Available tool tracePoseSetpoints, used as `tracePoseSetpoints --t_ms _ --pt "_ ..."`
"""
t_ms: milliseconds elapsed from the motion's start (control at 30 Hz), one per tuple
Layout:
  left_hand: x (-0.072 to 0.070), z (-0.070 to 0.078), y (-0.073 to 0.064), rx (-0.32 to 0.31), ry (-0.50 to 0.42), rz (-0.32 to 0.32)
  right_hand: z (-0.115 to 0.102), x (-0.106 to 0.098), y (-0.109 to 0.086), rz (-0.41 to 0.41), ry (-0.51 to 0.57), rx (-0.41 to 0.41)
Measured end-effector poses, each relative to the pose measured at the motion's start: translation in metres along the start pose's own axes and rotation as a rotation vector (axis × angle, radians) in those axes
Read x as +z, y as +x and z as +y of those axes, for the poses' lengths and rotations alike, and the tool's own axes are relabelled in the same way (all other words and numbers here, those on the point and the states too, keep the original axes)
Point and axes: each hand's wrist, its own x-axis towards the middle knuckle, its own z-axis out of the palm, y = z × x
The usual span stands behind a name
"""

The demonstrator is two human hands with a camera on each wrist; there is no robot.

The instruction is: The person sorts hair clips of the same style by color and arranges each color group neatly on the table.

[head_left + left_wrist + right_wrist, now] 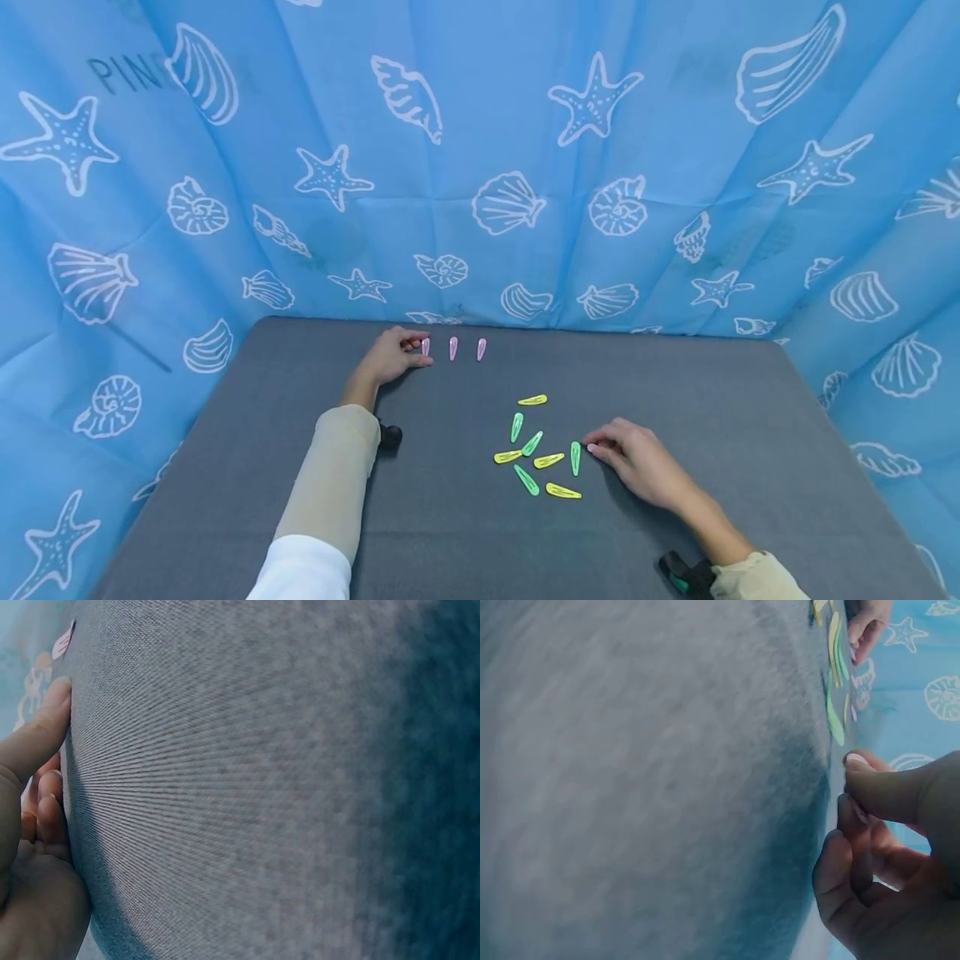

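Note:
At the far left of the table, my left hand (392,353) has its thumb and a finger at the two ends of a pink hair clip (425,347). Two more pink clips lie to its right, one in the middle (453,348) and one at the end (482,349), forming a row. In the left wrist view the thumb (46,724) points toward a pink clip (63,642). My right hand (637,461) hovers beside a green hair clip (575,458), thumb and index fingertips close together. The right wrist view shows that green clip (834,721) just beyond the fingertips, with nothing held.
Several yellow clips (549,461) and green clips (527,480) lie scattered left of my right hand. They rest on a grey cloth-covered table (450,533). A blue curtain (465,150) with shells and starfish rises along the back and sides.

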Motion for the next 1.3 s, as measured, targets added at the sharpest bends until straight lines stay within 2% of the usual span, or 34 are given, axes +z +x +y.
tracePoseSetpoints --t_ms 133,300,533,800,933,1067,1300 --pt "-0.001 -0.001 -0.001 -0.001 -0.005 0.009 -0.002 0.002 0.007 0.084 0.041 -0.015" --pt "0.0 -0.003 -0.001 0.0 -0.008 0.0 -0.003 0.004 0.019 0.133 0.122 0.019" --pt "0.0 -0.005 0.004 0.023 0.006 0.006 -0.004 0.007 0.053 0.134 0.216 0.113" --pt "-0.001 -0.006 0.002 0.012 -0.001 0.011 -0.012 0.02 0.107 0.112 0.32 0.17" --pt "-0.001 -0.004 0.0 0.013 -0.015 0.008 -0.013 0.027 0.133 0.137 0.327 0.206" --pt "0.0 -0.002 -0.001 0.016 -0.029 0.01 -0.014 0.035 0.154 0.145 0.303 0.209" --pt "0.002 0.0 -0.001 0.03 -0.029 0.016 -0.014 0.046 0.18 0.155 0.242 0.265"
